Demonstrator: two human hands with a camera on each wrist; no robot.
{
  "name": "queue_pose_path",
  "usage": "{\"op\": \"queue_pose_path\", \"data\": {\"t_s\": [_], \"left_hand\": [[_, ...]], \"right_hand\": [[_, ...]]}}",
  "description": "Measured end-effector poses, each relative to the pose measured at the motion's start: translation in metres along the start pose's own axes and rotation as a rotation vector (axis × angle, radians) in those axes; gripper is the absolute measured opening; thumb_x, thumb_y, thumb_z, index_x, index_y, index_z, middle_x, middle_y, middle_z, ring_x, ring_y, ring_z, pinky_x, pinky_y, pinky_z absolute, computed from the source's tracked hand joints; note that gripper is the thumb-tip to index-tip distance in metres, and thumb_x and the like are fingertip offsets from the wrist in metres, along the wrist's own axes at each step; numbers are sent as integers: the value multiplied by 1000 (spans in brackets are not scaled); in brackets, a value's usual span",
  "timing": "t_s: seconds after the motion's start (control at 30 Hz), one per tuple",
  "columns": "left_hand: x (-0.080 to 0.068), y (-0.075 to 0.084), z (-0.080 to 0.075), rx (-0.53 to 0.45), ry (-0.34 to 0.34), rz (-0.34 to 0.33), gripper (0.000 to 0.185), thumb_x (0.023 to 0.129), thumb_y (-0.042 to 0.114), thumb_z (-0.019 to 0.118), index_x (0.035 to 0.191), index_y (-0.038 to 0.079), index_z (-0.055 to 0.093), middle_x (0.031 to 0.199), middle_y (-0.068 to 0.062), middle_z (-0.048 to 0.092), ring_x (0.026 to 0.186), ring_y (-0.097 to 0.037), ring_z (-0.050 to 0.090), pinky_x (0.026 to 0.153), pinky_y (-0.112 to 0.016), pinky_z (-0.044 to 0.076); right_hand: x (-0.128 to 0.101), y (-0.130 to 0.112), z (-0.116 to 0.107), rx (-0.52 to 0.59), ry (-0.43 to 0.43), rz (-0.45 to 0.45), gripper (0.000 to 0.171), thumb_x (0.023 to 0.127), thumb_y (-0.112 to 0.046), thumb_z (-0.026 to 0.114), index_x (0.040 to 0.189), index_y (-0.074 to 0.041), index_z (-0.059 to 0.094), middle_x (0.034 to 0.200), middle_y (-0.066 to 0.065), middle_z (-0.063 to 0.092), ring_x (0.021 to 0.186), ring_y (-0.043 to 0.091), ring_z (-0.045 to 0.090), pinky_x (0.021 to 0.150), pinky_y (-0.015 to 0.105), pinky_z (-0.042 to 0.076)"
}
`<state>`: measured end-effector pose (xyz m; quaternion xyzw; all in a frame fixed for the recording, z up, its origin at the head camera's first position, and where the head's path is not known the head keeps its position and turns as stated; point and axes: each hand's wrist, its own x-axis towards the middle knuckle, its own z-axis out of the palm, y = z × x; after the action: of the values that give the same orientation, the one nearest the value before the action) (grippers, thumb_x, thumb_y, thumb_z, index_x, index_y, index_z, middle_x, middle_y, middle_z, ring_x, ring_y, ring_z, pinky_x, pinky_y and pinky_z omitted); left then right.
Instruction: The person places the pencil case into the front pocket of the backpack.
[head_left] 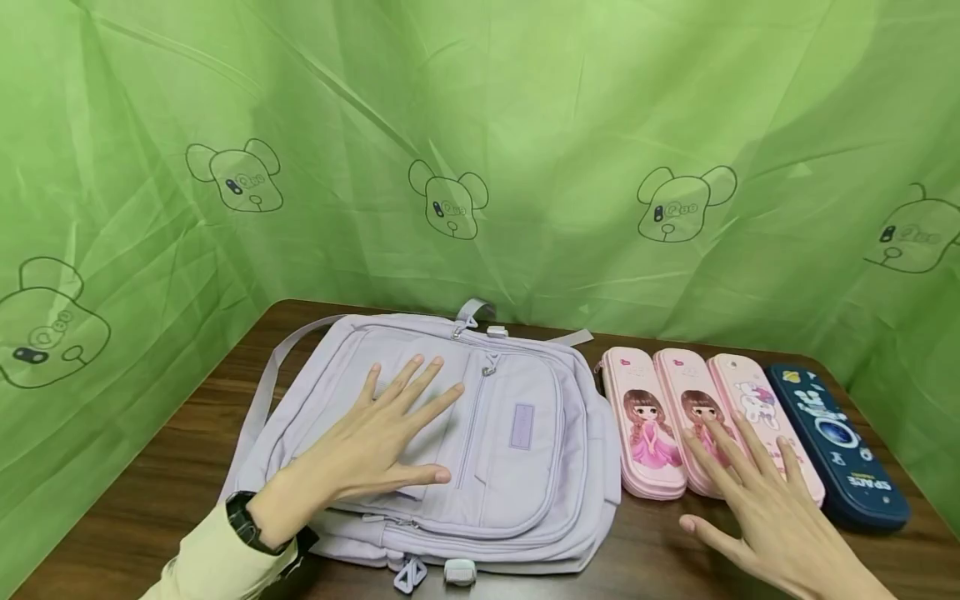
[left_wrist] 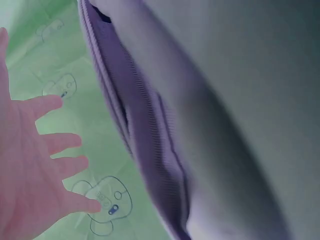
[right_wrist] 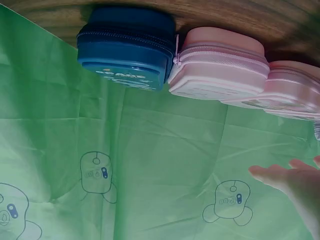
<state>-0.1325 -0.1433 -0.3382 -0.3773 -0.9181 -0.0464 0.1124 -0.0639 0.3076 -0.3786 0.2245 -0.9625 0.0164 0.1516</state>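
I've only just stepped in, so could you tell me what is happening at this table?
A person sits at a dark wooden table ringed by green sheeting. The left hand lies flat, fingers spread, on a lilac backpack lying face up. The right hand hovers open over a row of four pencil cases beside the bag: two pink doll cases, a pink bunny case and a navy space case. Its fingertips are above the middle pink ones; I cannot tell whether they touch. Neither hand grips anything.

The left hand (head_left: 367, 454) lies flat on the backpack (head_left: 517, 450). Right of it, the right hand (head_left: 757, 500) rests over the middle pencil cases (head_left: 693, 421), another case (head_left: 648, 433) to its left and one (head_left: 836, 442) to its right.
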Motion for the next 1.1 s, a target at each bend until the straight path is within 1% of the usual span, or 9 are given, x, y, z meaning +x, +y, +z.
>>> {"op": "queue_pose_path", "data": {"t_s": [0.13, 0.23, 0.37, 0.5, 0.63, 0.73, 0.83, 0.93, 1.1], "left_hand": [[6, 4, -3, -22, -8, 19, 87, 81, 74, 43, 150, 28, 16, 155, -7, 0, 140, -31, 5, 102, -67, 8], [13, 9, -6, -29, -25, 41, 87, 81, 75, 41, 150, 28, 17, 155, -6, 0, 140, -27, 3, 102, -66, 7], [23, 16, -10, -42, -69, 65, 87, 81, 77, 35, 150, 28, 17, 155, -5, -1, 140, -23, -2, 104, -63, 3], [35, 25, -11, -69, -136, 78, 86, 80, 78, 30, 150, 30, 15, 155, -5, -1, 139, -21, -7, 104, -61, 1], [50, 38, -6, -90, -216, 125, 85, 81, 78, 30, 149, 29, 21, 154, -8, 3, 140, -26, -2, 104, -61, 0], [62, 46, -2, -75, -271, 150, 80, 82, 76, 33, 147, 30, 28, 154, -10, 10, 139, -31, 5, 103, -64, 4], [70, 51, -2, -64, -329, 128, 76, 83, 74, 36, 146, 35, 28, 153, -11, 14, 139, -35, 7, 102, -66, 6], [76, 55, 0, -87, -381, 101, 75, 82, 74, 37, 147, 39, 23, 153, -12, 12, 138, -37, 5, 101, -67, 4], [89, 62, 17, -92, -415, 106, 74, 82, 75, 36, 147, 43, 19, 154, -12, 9, 138, -38, 5, 101, -67, 6]], "right_hand": [[0, 0, 2, 2, -1, 6, 91, 74, -57, 68, 147, -19, 30, 151, 11, 22, 139, 34, 2, 103, 56, -16], [-1, 0, 4, 1, 0, 7, 91, 74, -58, 67, 147, -18, 30, 150, 12, 23, 139, 34, 3, 104, 55, -17], [-2, -2, 7, -9, -9, 5, 91, 75, -59, 66, 147, -17, 29, 150, 13, 22, 139, 33, 1, 103, 54, -18], [-2, -3, 10, -7, -22, 12, 91, 76, -59, 65, 148, -17, 27, 152, 12, 19, 139, 32, 2, 102, 54, -19], [-2, -5, 11, -10, -34, 19, 92, 77, -60, 64, 149, -18, 25, 153, 12, 17, 139, 33, 1, 102, 53, -20], [-3, -7, 10, -11, -29, 19, 91, 77, -59, 64, 148, -17, 26, 152, 12, 18, 139, 34, 2, 102, 53, -20], [-3, -11, 11, -3, -19, 13, 90, 77, -59, 63, 148, -16, 28, 153, 11, 17, 139, 34, 4, 103, 53, -19], [-4, -12, 11, 4, 3, 9, 89, 77, -59, 64, 147, -16, 29, 153, 11, 16, 139, 33, 5, 103, 53, -18], [-3, -12, 10, 11, 10, 22, 90, 77, -58, 65, 147, -16, 29, 155, 9, 11, 140, 33, 1, 104, 52, -18]]}}
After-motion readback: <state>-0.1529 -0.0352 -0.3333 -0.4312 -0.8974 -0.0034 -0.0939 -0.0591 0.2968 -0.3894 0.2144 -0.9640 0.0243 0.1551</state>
